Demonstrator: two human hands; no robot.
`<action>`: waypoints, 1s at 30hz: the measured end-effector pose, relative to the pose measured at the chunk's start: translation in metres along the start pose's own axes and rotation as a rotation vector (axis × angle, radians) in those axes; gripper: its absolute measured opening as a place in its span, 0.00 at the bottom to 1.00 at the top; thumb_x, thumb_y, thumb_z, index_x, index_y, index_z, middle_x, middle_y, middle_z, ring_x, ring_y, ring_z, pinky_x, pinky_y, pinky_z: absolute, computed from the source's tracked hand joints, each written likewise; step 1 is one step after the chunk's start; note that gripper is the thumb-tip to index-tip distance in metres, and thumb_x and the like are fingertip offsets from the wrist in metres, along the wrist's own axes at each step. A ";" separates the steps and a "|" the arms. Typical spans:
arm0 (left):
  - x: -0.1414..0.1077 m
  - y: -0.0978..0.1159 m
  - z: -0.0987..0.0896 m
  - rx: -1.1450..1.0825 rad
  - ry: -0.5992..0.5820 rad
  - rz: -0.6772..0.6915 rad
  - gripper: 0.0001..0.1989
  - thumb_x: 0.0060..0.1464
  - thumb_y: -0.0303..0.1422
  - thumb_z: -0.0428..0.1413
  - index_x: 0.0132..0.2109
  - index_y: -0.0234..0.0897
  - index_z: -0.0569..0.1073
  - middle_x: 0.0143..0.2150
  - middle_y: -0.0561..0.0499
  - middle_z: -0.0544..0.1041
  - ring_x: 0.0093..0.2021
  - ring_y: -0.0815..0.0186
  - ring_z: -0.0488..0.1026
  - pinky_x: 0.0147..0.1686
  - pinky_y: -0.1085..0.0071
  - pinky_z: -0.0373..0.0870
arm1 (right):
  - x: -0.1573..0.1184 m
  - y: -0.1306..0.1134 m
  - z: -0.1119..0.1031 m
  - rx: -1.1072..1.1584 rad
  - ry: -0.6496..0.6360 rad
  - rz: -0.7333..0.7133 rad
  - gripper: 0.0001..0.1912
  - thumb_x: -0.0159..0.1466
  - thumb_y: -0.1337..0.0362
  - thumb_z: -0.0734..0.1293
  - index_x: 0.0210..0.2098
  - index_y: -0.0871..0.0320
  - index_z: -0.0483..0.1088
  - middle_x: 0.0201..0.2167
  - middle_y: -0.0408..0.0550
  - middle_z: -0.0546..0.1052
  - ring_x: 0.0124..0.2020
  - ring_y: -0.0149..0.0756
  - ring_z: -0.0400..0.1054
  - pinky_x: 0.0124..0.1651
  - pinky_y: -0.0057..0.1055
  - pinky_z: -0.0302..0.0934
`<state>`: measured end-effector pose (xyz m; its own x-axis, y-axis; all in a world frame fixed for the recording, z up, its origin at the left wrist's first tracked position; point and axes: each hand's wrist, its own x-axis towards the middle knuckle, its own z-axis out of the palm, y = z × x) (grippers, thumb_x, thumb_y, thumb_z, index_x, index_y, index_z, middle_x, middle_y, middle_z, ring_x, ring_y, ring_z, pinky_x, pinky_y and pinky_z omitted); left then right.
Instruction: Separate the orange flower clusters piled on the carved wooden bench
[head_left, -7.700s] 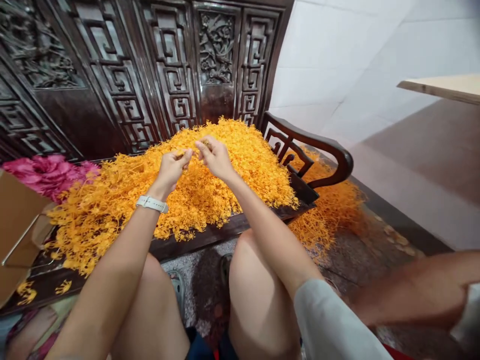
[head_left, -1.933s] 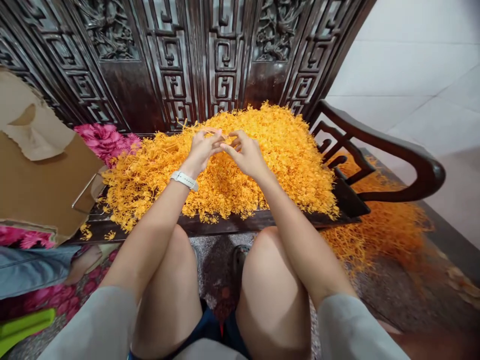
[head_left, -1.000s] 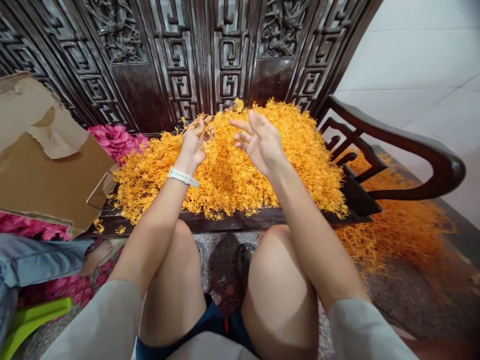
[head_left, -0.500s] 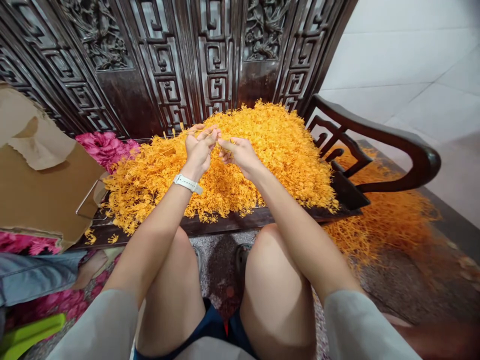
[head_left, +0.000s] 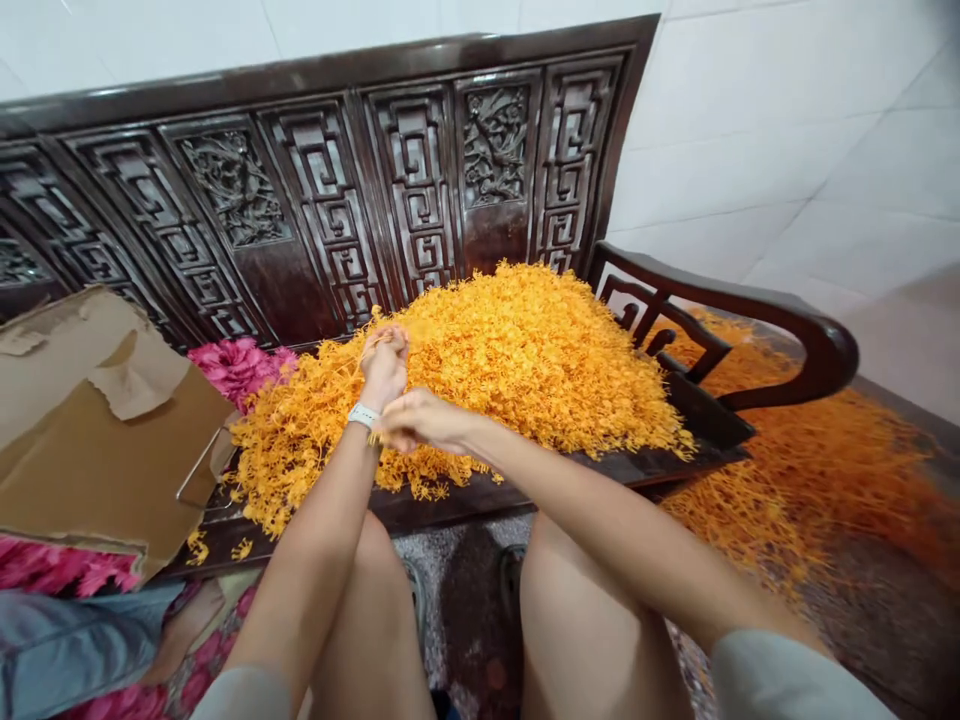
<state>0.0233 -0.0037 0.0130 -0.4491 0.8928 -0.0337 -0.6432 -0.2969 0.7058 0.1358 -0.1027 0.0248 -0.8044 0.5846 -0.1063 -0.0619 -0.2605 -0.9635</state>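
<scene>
Carved bench back [head_left: 289, 295] rises behind the orange flower pile [head_left: 517, 350], over which the left hand [head_left: 387, 365] curls closed around thin stems [head_left: 381, 338], probably best pinched lightly, while the half-curled right hand [head_left: 418, 418] blurs above the pile's near side, its hold impossible to tell.

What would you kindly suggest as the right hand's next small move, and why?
I would probably bring the right hand up from the white wrist strap to the left hand, which alone appears to hold thin orange stems over the orange flower pile, while the right, blurred, is down by the strap.
</scene>
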 end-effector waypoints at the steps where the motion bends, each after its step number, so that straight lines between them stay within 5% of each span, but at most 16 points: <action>1: 0.004 0.003 -0.004 -0.024 0.014 0.012 0.17 0.55 0.10 0.57 0.35 0.38 0.70 0.34 0.57 0.78 0.37 0.77 0.80 0.52 0.78 0.76 | -0.005 -0.001 0.005 -0.082 -0.128 -0.005 0.13 0.63 0.60 0.76 0.27 0.60 0.74 0.18 0.41 0.73 0.20 0.24 0.62 0.25 0.24 0.57; 3: 0.012 0.011 -0.013 -0.053 0.048 0.010 0.17 0.58 0.10 0.56 0.34 0.38 0.70 0.34 0.56 0.78 0.39 0.76 0.79 0.54 0.77 0.76 | -0.017 -0.008 0.010 -0.206 -0.407 -0.009 0.16 0.63 0.55 0.78 0.30 0.61 0.76 0.22 0.42 0.76 0.21 0.24 0.66 0.27 0.25 0.60; 5: 0.017 0.019 -0.020 -0.033 0.063 0.003 0.16 0.60 0.11 0.57 0.35 0.38 0.72 0.36 0.55 0.79 0.42 0.74 0.80 0.53 0.74 0.78 | -0.029 -0.021 0.003 -0.230 -0.513 -0.046 0.17 0.64 0.52 0.78 0.33 0.61 0.77 0.24 0.42 0.77 0.24 0.26 0.69 0.29 0.25 0.63; 7: 0.018 0.023 -0.023 0.014 0.055 0.009 0.13 0.61 0.14 0.59 0.37 0.39 0.73 0.39 0.54 0.81 0.42 0.71 0.81 0.52 0.71 0.80 | -0.037 -0.035 -0.016 -0.101 -0.314 -0.163 0.16 0.63 0.53 0.79 0.37 0.59 0.77 0.27 0.42 0.79 0.26 0.27 0.70 0.31 0.26 0.64; 10: 0.013 0.020 -0.019 0.043 0.061 0.022 0.11 0.66 0.19 0.59 0.40 0.40 0.69 0.43 0.52 0.83 0.38 0.70 0.81 0.49 0.69 0.82 | -0.038 -0.045 -0.054 0.261 0.256 -0.331 0.18 0.66 0.49 0.75 0.43 0.57 0.74 0.36 0.48 0.80 0.30 0.29 0.68 0.32 0.28 0.65; 13: 0.006 0.010 -0.011 0.010 0.009 0.039 0.11 0.68 0.20 0.56 0.43 0.40 0.66 0.42 0.51 0.83 0.38 0.69 0.83 0.51 0.67 0.82 | -0.028 -0.036 -0.078 0.433 0.643 -0.233 0.22 0.70 0.43 0.69 0.42 0.58 0.71 0.33 0.49 0.77 0.27 0.30 0.64 0.29 0.29 0.63; 16: -0.002 -0.001 -0.003 -0.016 -0.099 0.059 0.13 0.66 0.19 0.58 0.45 0.41 0.65 0.43 0.48 0.84 0.45 0.67 0.84 0.57 0.65 0.79 | -0.018 -0.018 -0.075 0.275 0.613 -0.076 0.23 0.67 0.43 0.72 0.44 0.57 0.70 0.32 0.47 0.77 0.25 0.31 0.66 0.27 0.29 0.62; 20: -0.011 -0.014 0.004 0.025 -0.186 0.054 0.16 0.62 0.23 0.63 0.48 0.43 0.65 0.48 0.45 0.84 0.52 0.64 0.84 0.59 0.65 0.77 | -0.006 -0.005 -0.059 0.116 0.503 -0.138 0.22 0.61 0.51 0.80 0.41 0.55 0.69 0.33 0.46 0.78 0.27 0.31 0.70 0.29 0.28 0.65; 25: -0.026 -0.021 0.007 0.101 -0.275 -0.063 0.21 0.61 0.24 0.64 0.54 0.45 0.65 0.45 0.49 0.84 0.45 0.67 0.83 0.48 0.73 0.77 | 0.003 -0.006 -0.064 0.178 0.645 -0.296 0.11 0.66 0.63 0.74 0.33 0.57 0.67 0.23 0.37 0.69 0.21 0.24 0.61 0.27 0.24 0.58; 30: -0.030 -0.012 0.005 0.129 -0.373 -0.184 0.22 0.60 0.23 0.64 0.56 0.43 0.66 0.44 0.51 0.84 0.40 0.67 0.83 0.43 0.71 0.76 | 0.005 -0.010 -0.068 0.201 0.674 -0.291 0.13 0.61 0.68 0.74 0.28 0.57 0.66 0.19 0.34 0.62 0.20 0.24 0.53 0.25 0.25 0.51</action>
<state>0.0473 -0.0251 0.0092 -0.0642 0.9952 0.0745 -0.5981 -0.0981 0.7954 0.1727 -0.0456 0.0169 -0.2080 0.9771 -0.0445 -0.3748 -0.1216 -0.9191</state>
